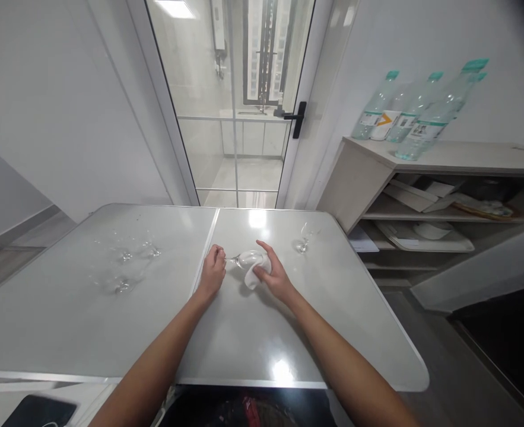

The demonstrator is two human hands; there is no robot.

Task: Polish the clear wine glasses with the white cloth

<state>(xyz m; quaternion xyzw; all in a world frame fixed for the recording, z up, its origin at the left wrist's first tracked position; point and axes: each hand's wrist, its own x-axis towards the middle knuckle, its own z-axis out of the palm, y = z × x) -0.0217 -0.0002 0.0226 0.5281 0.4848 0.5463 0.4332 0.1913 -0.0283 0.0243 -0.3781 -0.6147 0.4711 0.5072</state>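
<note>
Above the middle of the table a clear wine glass (243, 259) is held on its side, its bowl toward the right. My left hand (213, 270) is closed around the foot end of its stem. At the rim my right hand (276, 274) grips a white cloth (253, 277), which lies against the bowl and partly covers it. The thumb of that hand presses on the cloth, and the forefinger reaches past the rim. Whether part of the cloth is tucked inside the bowl I cannot tell.
Another stemmed glass (302, 244) stands on the table's right half. Several clear glasses (126, 256) are grouped on the left half of the grey table (155, 332). To the right, a shelf unit (368, 172) carries several plastic bottles (424, 127). Behind is a glass door (203, 77).
</note>
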